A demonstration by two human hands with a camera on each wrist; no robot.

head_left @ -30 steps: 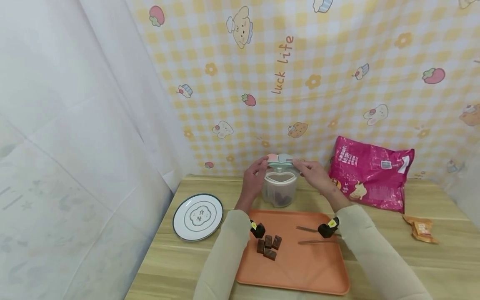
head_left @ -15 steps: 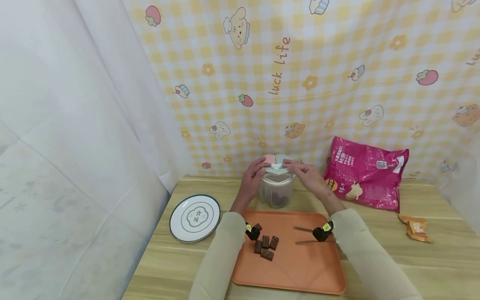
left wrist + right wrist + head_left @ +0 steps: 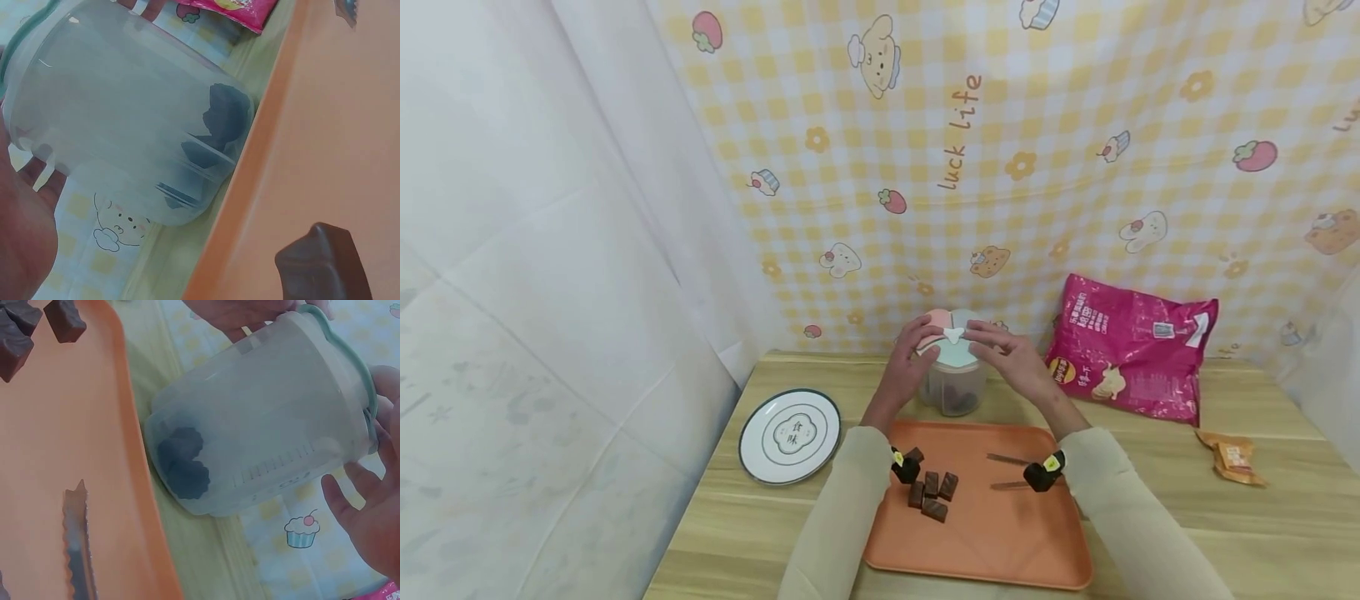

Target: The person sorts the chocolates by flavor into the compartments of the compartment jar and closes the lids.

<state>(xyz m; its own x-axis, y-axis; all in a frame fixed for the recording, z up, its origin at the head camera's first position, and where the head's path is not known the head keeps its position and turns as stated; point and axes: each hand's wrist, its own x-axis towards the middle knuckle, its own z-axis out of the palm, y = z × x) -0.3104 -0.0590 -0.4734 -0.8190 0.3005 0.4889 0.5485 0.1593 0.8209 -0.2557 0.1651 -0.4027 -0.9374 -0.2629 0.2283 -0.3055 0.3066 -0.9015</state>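
Pale green at the lid (image 3: 956, 354), down over the cloudy jar (image 3: 956, 395) behind the tray (image 3: 1000, 533); gripped at opposite edges by left hand (image 3: 904, 367) and right hand (image 3: 1018, 360), apparently for steady, even pressure.

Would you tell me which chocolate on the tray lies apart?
The chocolate nearest the tub, partly hidden by the left wrist's camera in the head view; the other four chocolates sit clustered.

The translucent, lobed container (image 3: 951, 393) stood upright on the surface (image 3: 1262, 542) — dark pieces (image 3: 184, 465) at its bottom, its pink, pale grey and mint lid (image 3: 956, 355) lying over the mouth.
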